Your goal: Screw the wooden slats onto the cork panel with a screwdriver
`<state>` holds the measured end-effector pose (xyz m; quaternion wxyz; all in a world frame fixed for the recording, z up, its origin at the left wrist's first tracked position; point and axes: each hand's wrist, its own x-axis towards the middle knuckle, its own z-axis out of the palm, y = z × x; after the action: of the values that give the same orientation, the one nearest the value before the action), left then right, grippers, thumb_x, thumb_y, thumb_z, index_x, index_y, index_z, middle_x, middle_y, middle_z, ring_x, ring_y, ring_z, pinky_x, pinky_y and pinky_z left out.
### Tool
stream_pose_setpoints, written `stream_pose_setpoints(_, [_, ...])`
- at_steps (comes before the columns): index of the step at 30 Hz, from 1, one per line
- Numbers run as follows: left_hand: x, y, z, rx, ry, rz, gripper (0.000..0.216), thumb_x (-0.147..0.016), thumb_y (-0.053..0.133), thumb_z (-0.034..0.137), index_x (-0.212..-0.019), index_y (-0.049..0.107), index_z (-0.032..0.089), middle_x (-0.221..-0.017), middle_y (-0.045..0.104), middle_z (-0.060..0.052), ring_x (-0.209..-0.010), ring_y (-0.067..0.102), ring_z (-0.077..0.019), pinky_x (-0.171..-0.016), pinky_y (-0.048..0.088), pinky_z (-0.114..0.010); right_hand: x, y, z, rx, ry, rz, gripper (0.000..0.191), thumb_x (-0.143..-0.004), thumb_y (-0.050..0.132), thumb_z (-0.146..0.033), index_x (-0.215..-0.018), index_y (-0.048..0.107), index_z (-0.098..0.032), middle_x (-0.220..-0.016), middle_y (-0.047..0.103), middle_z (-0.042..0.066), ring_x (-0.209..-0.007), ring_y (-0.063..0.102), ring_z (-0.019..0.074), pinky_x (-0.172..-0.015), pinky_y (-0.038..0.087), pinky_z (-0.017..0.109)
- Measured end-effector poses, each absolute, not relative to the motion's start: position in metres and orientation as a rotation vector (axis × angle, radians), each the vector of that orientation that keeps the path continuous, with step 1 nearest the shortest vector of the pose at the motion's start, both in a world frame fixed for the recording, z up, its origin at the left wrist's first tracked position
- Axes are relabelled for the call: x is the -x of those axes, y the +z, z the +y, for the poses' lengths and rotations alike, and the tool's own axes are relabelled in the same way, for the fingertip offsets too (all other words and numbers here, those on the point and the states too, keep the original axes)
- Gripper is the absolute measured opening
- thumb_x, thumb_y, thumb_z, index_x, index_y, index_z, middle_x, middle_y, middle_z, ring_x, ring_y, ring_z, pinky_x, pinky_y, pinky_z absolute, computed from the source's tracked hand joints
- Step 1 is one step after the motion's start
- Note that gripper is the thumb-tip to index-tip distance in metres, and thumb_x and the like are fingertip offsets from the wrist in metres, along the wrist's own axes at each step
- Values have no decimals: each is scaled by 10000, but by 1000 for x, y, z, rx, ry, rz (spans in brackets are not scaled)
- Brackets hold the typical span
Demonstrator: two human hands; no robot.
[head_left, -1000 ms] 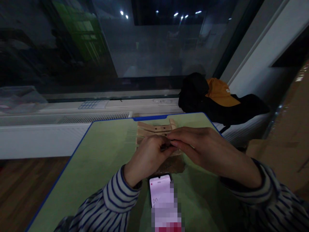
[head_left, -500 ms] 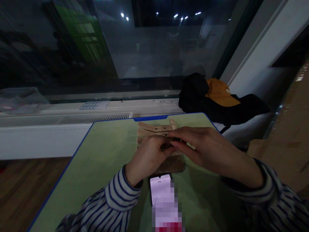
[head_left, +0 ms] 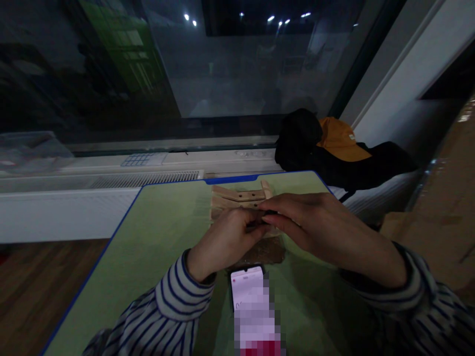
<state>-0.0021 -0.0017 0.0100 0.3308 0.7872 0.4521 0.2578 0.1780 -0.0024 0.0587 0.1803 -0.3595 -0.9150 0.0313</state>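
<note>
My left hand [head_left: 233, 235] and my right hand [head_left: 309, 217] meet over the middle of the table, fingertips almost touching. Both have their fingers pinched together around a small dark item between them, mostly hidden, whose kind I cannot make out. Just beyond the fingers lie pale wooden pieces [head_left: 228, 193] side by side, with round dark holes in them. A short wooden piece [head_left: 265, 188] stands out at their right end. Under and nearer than the hands lies a flat, shiny brown slab [head_left: 265, 251].
A phone [head_left: 248, 291] with a lit screen, partly pixelated, lies nearest me on the green, blue-edged table [head_left: 159, 232]. Behind are a radiator [head_left: 148, 180], a window sill, and black cloth [head_left: 308, 141] with an orange cap [head_left: 341, 141]. A cardboard box [head_left: 441, 198] stands right.
Both hands stay in nearly the same place, with only slight finger movement. The view has shifted a little.
</note>
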Motion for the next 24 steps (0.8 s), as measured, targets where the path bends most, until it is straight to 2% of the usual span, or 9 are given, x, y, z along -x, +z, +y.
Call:
stream_pose_setpoints(8, [-2, 9, -4, -2020, 781, 1286, 175, -802, 576, 313, -856, 676, 180, -843, 719, -47, -762, 654, -205, -658, 472, -289, -177, 58, -3, 1034, 73, -2601, 219, -915, 450, -259, -1086, 575, -203, -993, 693, 45, -855, 657, 187, -753, 500, 313])
stream_pose_setpoints(15, [-2, 9, -5, -1985, 762, 1248, 200, -830, 547, 324, -826, 675, 170, -810, 714, -42, -727, 650, -192, -618, 459, -264, -181, 58, -4, 934, 106, -2587, 352, -902, 462, -220, -1253, 467, -194, -1190, 618, 56, -1006, 612, 184, -840, 485, 319])
stream_pose_setpoints(19, [-1, 9, -3, -2021, 732, 1235, 199, -837, 540, 313, -841, 675, 168, -809, 714, -40, -716, 648, -188, -629, 462, -271, -179, 60, -4, 901, 194, -2600, 288, -893, 455, -165, -1158, 558, -210, -1137, 644, 35, -974, 623, 170, -827, 488, 302])
stream_pose_setpoints(24, [1, 13, -2, -2084, 714, 1185, 163, -843, 529, 244, -833, 678, 180, -848, 717, -35, -782, 651, -187, -665, 458, -264, -177, 60, -2, 978, 196, -2593, 222, -904, 467, -230, -1085, 596, -212, -1014, 685, 32, -878, 646, 174, -776, 488, 298])
